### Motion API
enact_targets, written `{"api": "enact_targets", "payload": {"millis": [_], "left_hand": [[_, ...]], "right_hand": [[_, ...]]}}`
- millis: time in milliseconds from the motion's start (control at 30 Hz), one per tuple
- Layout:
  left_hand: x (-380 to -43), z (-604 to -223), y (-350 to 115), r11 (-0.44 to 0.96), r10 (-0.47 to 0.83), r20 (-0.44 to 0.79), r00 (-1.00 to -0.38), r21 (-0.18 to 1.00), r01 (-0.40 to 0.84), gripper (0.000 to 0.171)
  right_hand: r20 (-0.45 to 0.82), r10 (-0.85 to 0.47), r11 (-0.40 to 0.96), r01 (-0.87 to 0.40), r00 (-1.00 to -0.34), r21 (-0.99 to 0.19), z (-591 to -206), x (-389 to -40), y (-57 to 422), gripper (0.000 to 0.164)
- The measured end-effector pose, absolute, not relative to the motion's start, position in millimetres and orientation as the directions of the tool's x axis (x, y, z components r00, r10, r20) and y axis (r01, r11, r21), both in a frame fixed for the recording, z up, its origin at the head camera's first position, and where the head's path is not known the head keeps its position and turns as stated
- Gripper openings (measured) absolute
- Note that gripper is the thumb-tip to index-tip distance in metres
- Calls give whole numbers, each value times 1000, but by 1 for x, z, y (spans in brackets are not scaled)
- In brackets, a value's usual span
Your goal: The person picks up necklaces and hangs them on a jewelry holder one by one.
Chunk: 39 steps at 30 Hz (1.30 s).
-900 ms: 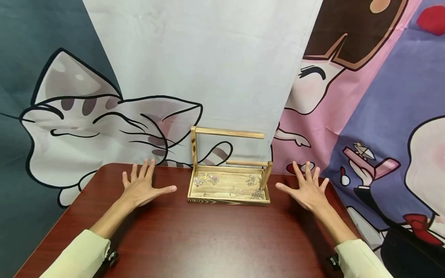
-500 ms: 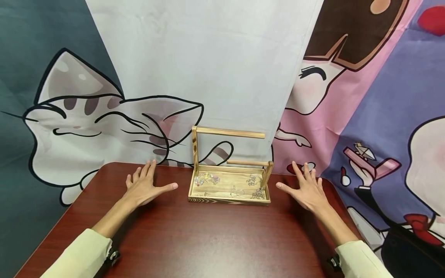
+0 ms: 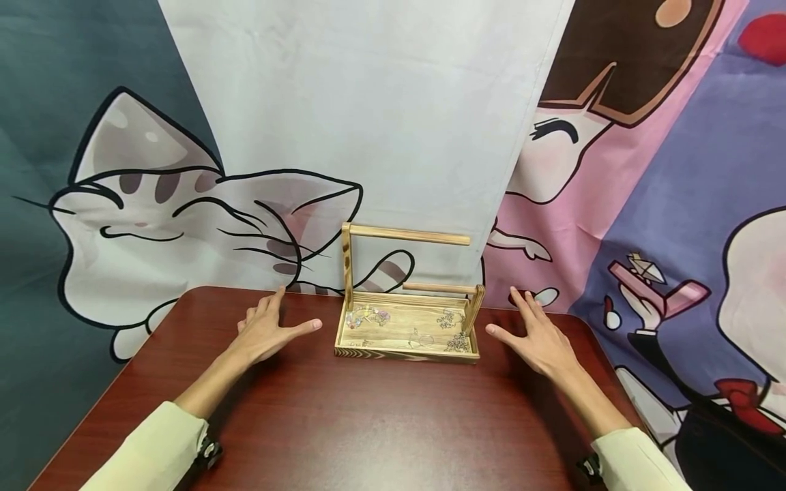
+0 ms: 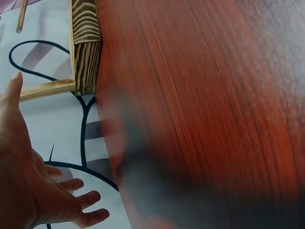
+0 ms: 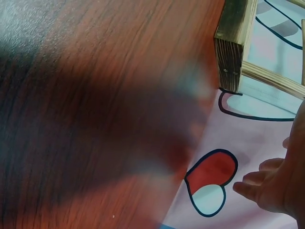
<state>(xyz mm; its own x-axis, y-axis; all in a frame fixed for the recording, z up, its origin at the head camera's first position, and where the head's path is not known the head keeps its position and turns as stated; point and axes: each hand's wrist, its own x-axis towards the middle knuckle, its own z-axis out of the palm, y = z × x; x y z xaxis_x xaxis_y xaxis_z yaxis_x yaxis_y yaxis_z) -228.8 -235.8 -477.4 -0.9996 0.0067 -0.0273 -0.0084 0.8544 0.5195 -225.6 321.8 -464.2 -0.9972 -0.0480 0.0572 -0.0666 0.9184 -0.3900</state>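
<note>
A wooden jewelry stand [image 3: 405,355] with a shallow tray and two crossbars stands at the table's back. In its tray lie a multicoloured beaded piece [image 3: 368,315] at the left and tangled silvery chains [image 3: 456,342] at the right. My left hand [image 3: 263,333] hovers left of the stand, thumb out toward it, holding nothing. On the other side, my right hand [image 3: 542,342] is likewise held over the table with its thumb toward the stand. Both wrist views show the stand's end apart from the left hand [image 4: 28,176] and the right hand [image 5: 281,183].
The reddish-brown wooden table [image 3: 393,423] stretches in front of the stand. A printed cloth backdrop [image 3: 381,123] with cartoon figures hangs right behind the table's back edge. Light sleeves [image 3: 147,447] and dark wrist bands are on both forearms.
My left hand has shifted slightly right and turned, its fingers drawing nearer each other. The right hand's fingers have also come together. The stand and its jewelry stay put.
</note>
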Motion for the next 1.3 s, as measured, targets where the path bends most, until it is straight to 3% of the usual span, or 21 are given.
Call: {"api": "enact_targets", "payload": {"millis": [433,1300], "left_hand": [[-228,-475,-225,805,13,-94,-996,592,-46,125],[-229,-481,-209,751,43,-77,-996,660,-19,111]], "right_hand": [[90,-114,931,-138,-989,-337,-464,-218,312,98],[133,-250,891,-281,-959,-355,-463,-222,277,75]]}}
